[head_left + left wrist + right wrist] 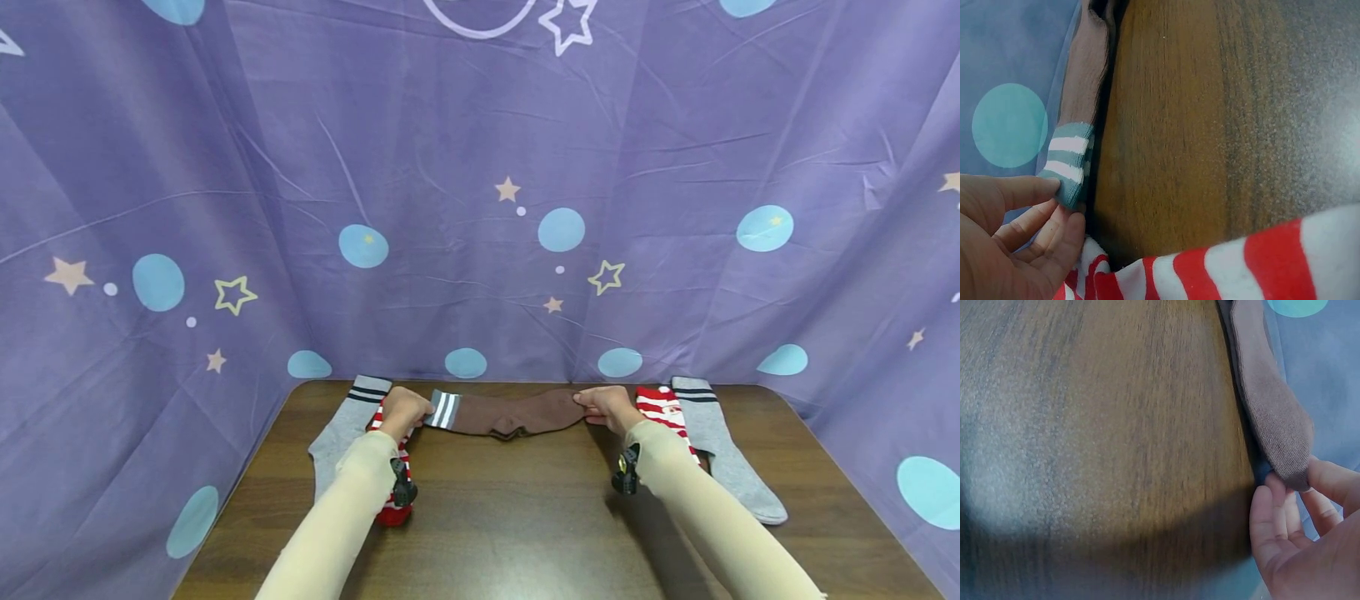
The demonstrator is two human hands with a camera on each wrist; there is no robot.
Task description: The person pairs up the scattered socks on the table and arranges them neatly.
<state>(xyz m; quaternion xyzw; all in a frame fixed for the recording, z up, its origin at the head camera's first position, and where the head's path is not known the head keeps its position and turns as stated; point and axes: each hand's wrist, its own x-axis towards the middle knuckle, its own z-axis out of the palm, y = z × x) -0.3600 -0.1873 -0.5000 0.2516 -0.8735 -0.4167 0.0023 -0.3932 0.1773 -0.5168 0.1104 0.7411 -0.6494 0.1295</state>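
Observation:
A brown sock [517, 413] with a grey-blue, white-striped cuff [1069, 153] stretches sideways between both hands near the table's back edge. My left hand [405, 410] pinches the cuff end between thumb and fingers. At the other end, my right hand [606, 407] pinches the toe [1291, 456]. Beneath the left wrist lies a red-and-white striped sock [1229, 265], partly hidden by the arm. Another red-and-white sock [662, 408] lies just right of the right hand, its lower part covered by the sleeve.
A grey sock [341, 429] with dark cuff stripes lies at the left, and a similar grey sock [723, 442] at the right. The brown wooden table [495, 517] ends at the back against a purple patterned curtain [450, 167].

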